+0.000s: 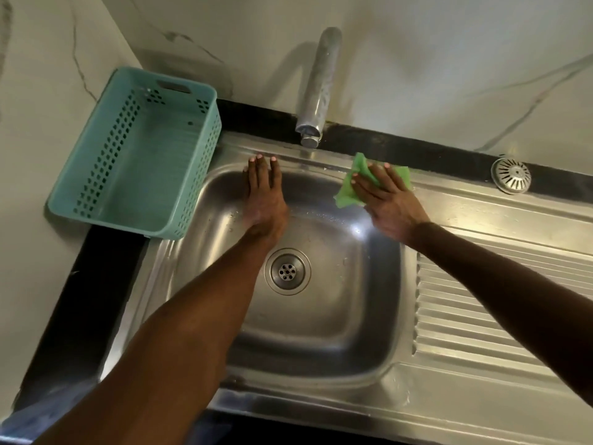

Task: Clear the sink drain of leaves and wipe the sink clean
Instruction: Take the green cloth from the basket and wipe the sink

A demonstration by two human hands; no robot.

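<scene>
A stainless sink [321,319] is lying wet, its round drain [287,271] bare; a green cloth [348,187] is lying crumpled at the rim's one o'clock.

head view | looks steeply down | close over sink [321,348]

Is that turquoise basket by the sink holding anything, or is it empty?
Empty. The turquoise basket stands upright with its bare floor showing, apart from one small dark speck.

green cloth [349,191], teal perforated basket [138,155], steel sink [321,348]
</scene>
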